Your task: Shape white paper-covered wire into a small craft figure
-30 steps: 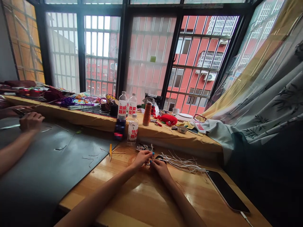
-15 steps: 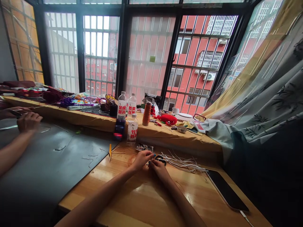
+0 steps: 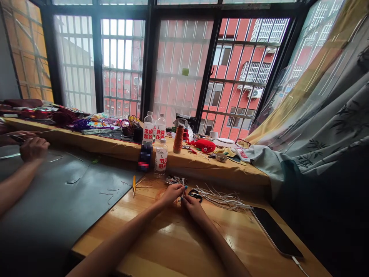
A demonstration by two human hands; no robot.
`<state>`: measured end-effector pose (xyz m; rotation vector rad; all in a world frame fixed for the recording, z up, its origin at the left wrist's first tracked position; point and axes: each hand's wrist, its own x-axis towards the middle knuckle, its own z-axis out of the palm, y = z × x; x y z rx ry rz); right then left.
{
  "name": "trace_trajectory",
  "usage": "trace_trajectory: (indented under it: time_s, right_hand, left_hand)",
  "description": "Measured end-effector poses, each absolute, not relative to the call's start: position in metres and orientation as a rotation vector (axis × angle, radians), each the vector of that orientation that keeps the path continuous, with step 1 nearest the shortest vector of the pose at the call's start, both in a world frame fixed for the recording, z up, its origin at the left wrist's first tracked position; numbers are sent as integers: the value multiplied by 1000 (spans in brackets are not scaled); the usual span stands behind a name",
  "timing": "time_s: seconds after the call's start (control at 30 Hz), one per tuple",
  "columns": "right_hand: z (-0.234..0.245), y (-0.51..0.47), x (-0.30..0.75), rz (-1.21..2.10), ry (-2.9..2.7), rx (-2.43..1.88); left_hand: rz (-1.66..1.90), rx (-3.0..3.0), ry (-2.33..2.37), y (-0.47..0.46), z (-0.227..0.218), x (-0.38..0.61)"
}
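Observation:
My left hand (image 3: 173, 193) is closed in a pinch, fingertips with blue nails. Close in front of it, my right hand (image 3: 192, 204) pinches as well. A thin white cord (image 3: 183, 181) sticks up between the fingertips of both hands; its lower part is hidden by the fingers. Black-handled scissors (image 3: 196, 196) lie just beyond my right hand. White cords (image 3: 225, 200) are spread in a loose bundle to the right. Loops of thin orange thread (image 3: 160, 194) lie beside my left hand, and a tray of small shiny pieces (image 3: 175, 180) is behind it.
Yellow tweezers (image 3: 134, 186) lie at the edge of the grey mat (image 3: 95, 207). Water bottles (image 3: 160, 158) and an orange thread spool (image 3: 178, 139) stand behind. A phone (image 3: 276, 232) with a cable lies at right. Another person's hands (image 3: 34, 149) work at far left.
My hands have shifted slightly, and the white cord now shows sticking up above the fingertips. At far left, the other person's hand has moved a little.

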<state>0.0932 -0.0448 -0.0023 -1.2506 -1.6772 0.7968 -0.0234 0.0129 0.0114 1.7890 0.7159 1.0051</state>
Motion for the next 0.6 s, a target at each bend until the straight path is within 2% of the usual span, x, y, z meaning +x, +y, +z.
trace_trajectory:
  time_s: [0.2,0.6]
  right_hand:
    - [-5,-42,98,799,-1724,-1221]
    - [-2,-43,97,925,-1616,-1214]
  left_hand:
    - [867,1641,741,15,12,-22]
    - [876,1709,684,14,10,-25]
